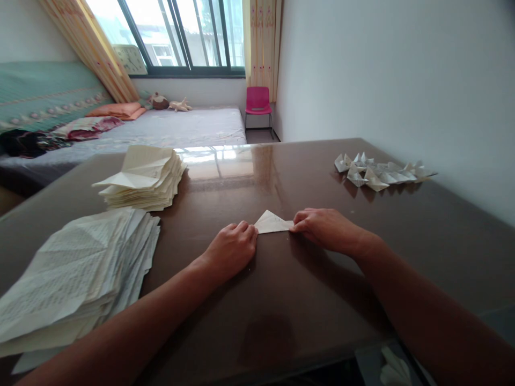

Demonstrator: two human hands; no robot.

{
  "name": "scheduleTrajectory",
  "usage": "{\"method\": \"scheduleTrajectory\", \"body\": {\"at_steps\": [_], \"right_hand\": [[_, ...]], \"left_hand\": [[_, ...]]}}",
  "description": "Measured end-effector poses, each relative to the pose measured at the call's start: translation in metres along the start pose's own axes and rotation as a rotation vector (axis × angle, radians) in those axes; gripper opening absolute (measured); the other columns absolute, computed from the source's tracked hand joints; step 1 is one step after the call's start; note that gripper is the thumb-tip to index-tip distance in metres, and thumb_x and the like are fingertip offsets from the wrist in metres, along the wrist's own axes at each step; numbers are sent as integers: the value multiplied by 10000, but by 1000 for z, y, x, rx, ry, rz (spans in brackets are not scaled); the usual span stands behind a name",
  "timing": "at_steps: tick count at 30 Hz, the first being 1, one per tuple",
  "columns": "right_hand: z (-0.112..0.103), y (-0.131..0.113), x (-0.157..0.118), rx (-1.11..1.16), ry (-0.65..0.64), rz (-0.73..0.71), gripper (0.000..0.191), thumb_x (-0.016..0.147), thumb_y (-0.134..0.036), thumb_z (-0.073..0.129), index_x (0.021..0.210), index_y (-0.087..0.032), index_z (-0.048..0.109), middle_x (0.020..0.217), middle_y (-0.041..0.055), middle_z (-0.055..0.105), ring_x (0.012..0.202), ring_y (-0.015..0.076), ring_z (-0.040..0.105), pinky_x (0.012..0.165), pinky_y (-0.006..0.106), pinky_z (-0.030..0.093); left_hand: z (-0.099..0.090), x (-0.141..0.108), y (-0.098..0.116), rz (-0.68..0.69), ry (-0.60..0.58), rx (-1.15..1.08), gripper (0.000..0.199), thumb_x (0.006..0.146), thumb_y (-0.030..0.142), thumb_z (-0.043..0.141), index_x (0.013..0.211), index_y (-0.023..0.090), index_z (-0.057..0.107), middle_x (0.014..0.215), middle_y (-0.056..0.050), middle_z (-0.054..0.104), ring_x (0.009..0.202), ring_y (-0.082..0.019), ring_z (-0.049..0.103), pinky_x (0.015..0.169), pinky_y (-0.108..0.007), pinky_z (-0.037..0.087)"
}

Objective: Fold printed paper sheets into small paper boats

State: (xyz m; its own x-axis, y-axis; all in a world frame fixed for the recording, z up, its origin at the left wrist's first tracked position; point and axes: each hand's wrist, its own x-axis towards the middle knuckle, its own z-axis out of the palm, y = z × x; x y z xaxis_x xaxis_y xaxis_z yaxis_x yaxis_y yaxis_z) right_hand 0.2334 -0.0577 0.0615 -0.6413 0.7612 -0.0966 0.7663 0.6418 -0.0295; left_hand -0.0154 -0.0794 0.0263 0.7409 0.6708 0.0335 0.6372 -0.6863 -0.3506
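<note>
Folded paper [270, 222] flat on counter [217, 214], btwn the two hands: pale, triangular peak w/ narrow strip running out at R. L hand [237, 244] mostly closed, fingers curled, seems to have paper's L corner; thumb mostly hidden. R hand [324, 228] pinches R end, thumb agst fingers, others curled in.

Done, as far as visible: batch of folded pcs [376, 179] at far R of counter, near wall [382, 69], peaked & set close together; they overlap in view, so no exact count. Current pc looks part-way only: flat, w/o the opened-out shape of the batch.

Remaining: two piles at L, cream sheets [145, 179] farther off, printed sheets [84, 257] nearer. Top ones creased but mostly spread, so prob not yet worked up. Piles well exceed the batch; est early stage, bulk of work left
</note>
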Motion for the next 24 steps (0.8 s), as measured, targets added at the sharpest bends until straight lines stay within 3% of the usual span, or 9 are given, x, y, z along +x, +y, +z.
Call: {"method": "scheduleTrajectory", "body": {"at_steps": [6, 19, 24], "right_hand": [[-2, 0, -2, -27, -21, 40, 261, 852, -165, 524, 930, -312, 724, 1039, 9, 683, 919, 162, 630, 627, 215, 396], [0, 1, -1, -35, 1, 60, 240, 824, -171, 526, 891, -294, 720, 1016, 2, 688, 862, 160, 640, 559, 226, 351], [0, 2, -2, -47, 0, 50, 229, 841, -195, 514, 893, -284, 718, 1013, 15, 684, 859, 165, 640, 556, 231, 346]], "left_hand": [[-3, -2, -1, -6, 11, 23, 183, 883, 91, 465, 929, 99, 642, 881, -108, 618, 853, -231, 554, 660, -334, 426], [-12, -1, 1, -43, -76, 5, 216, 853, 64, 471, 826, 100, 683, 853, -132, 638, 843, -264, 581, 609, -349, 424], [-20, -3, 5, -145, -85, 11, 225, 828, 35, 474, 769, 101, 681, 798, -132, 636, 820, -270, 586, 590, -349, 417]]}}
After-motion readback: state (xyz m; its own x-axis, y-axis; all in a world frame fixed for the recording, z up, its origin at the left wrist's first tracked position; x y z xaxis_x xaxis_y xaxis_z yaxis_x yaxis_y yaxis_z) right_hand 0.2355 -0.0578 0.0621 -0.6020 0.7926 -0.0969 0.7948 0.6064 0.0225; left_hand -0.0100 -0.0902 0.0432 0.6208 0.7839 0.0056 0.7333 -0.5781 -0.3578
